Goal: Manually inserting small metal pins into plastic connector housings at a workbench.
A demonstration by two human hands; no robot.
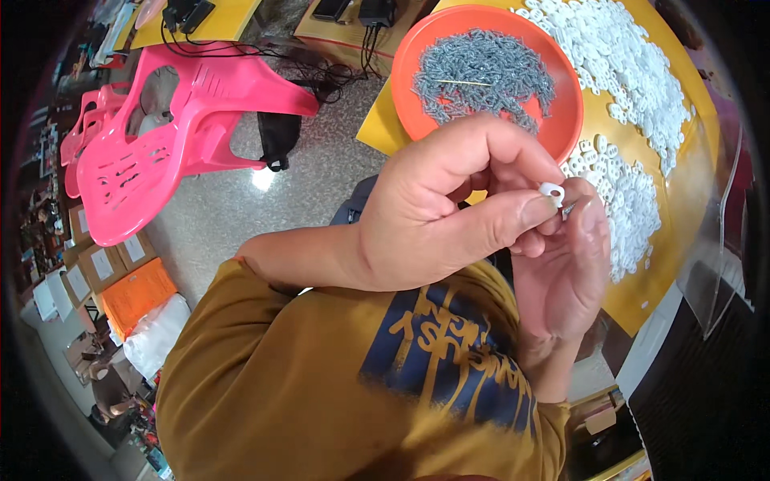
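Pinching a small white plastic clip [551, 192] between thumb and forefinger of the left hand [449, 204], closed on it at mid-frame; right hand [561, 264] curled at 5 o'clock of it, fingertips meeting a thin metal piece [568, 210]. Best kept steady and aligned, close above the yellow surface [682, 200], with the orange dish [561, 120] of metal pieces at 12 o'clock.
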